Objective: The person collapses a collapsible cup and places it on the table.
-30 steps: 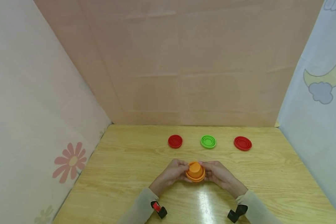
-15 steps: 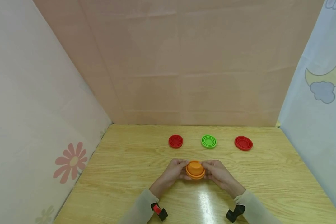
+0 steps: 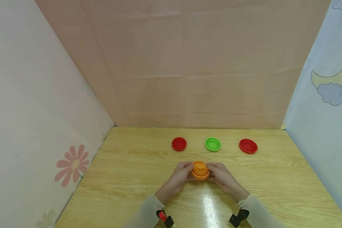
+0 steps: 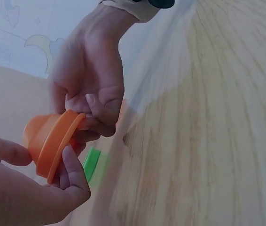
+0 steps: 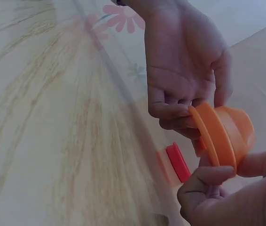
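Note:
Both hands grip an orange collapsible cup (image 3: 200,169) above the middle of the table. In the head view its narrow base points up and its wide rim down, with the base part standing out of the folded rings. My left hand (image 3: 179,178) pinches the rim from the left, and my right hand (image 3: 221,179) does the same from the right. The thumbs lie by the cup's upper part, with fingers curled under the rim. In the left wrist view, the orange wall (image 4: 53,141) bulges out beyond the rim; the cup's inside is hidden.
Beyond the hands, a red flattened cup (image 3: 179,144), a green flattened cup (image 3: 212,144) and a larger red flattened cup (image 3: 248,146) lie in a row on the wooden table (image 3: 125,164). A brown back panel (image 3: 188,79) and patterned side walls enclose the table.
The cup's middle part looked sunken and tilted half a second ago and stands up more now. Both hands shifted slightly away from the body, the left also a little right. The flattened cups stay put.

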